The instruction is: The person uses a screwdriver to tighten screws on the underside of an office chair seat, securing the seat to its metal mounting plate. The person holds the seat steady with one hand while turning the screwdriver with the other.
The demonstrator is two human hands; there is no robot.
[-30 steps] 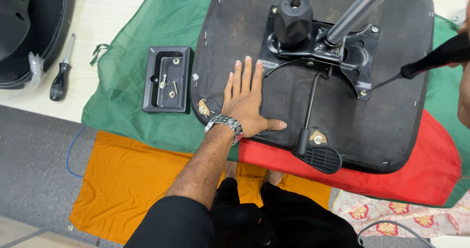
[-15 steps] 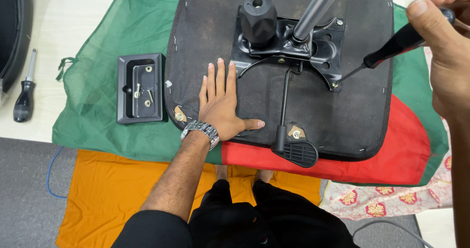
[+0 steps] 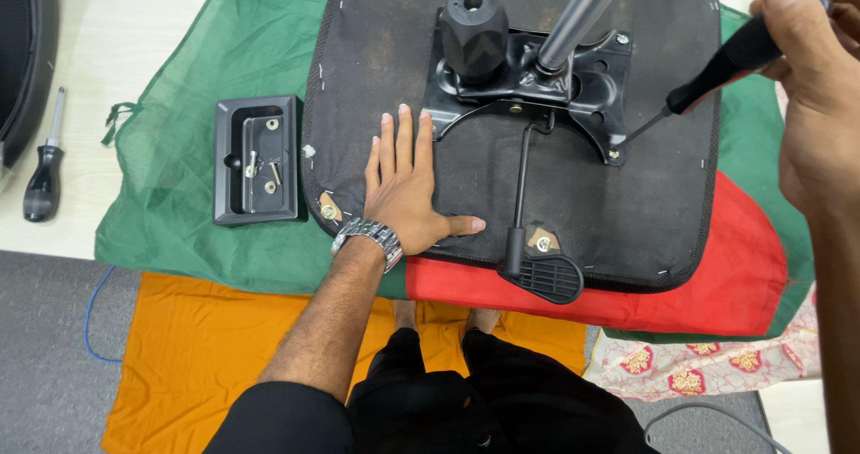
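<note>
1. No packages, labels or signs to make out; only bare cloths: green (image 3: 170, 203), red (image 3: 717, 284), orange (image 3: 197, 355), and a patterned one (image 3: 708, 369) at lower right.
2. Upside-down seat (image 3: 627, 212), black and dusty, lying on the green and red cloths, centre of view.
3. Black metal plate (image 3: 537, 82) bolted to its underside, with a black knob (image 3: 472, 28), a grey tube (image 3: 582, 10) and a lever ending in a ribbed paddle (image 3: 542, 276).
4. Left hand (image 3: 408, 185) flat on the seat, fingers spread, wristwatch (image 3: 369, 237) on.
5. Right hand (image 3: 820, 86) closed around a screwdriver (image 3: 717, 69), tip at a screw (image 3: 613, 155) on the plate's corner.
6. Left of the seat: black tray (image 3: 255, 160) holding screws; further left, a second screwdriver (image 3: 43, 172) on the floor.
</note>
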